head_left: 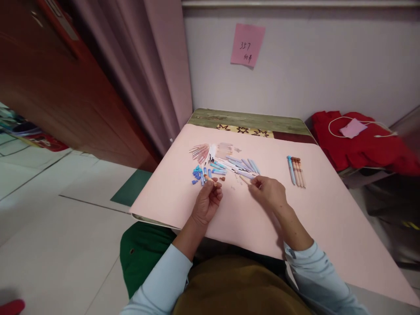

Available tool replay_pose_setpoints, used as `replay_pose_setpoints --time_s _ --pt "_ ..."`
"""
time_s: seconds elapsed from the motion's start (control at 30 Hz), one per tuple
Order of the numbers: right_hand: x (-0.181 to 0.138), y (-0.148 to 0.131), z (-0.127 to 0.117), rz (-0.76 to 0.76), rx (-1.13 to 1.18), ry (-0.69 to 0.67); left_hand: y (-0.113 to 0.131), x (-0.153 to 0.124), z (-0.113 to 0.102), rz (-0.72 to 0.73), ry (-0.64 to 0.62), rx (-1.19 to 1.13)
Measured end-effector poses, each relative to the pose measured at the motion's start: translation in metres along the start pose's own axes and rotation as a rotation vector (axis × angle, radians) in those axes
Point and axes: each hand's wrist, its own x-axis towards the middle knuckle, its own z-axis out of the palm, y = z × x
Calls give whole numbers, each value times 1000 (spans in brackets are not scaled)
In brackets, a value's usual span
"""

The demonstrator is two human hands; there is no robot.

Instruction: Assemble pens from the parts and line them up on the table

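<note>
Pens (296,171): four whole ones lie well right of parts pile (219,164); most parts loose in pile, so I'd judge it early. Left hand (206,203), just nearside of pile, pinches tan piece (209,178); right hand (269,192) likewise, fingers closed on tan barrel (245,179).

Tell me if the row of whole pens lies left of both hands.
No, the pens lie right of the right hand.

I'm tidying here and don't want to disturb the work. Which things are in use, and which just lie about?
In use: left hand with tan pen piece, right hand with tan pen barrel, loose pen parts, row of pens, pink mat.
Lying about: red cloth, white cable, pink wall note.
</note>
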Motion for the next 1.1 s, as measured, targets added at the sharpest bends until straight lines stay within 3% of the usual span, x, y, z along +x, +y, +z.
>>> replay_pose_setpoints --time_s 0.23,0.57,0.77,0.87,1.0,1.1 --pt "20 -24 -2 -56 -87 92 -1 -3 2 -23 -38 63" --pt "64 -76 21 -91 -301 -68 0 -5 0 -34 -35 3" --pt "51 -75 -7 -148 -339 -31 1 -4 0 -57 -33 -10" --pt "25 -60 -24 -66 -134 29 -1 -6 2 -89 -22 -27" --pt "-14 -36 -21 -84 515 -95 -4 -15 9 -151 11 -41" --pt "-30 -19 -16 -96 712 -124 2 -28 13 -187 56 13"
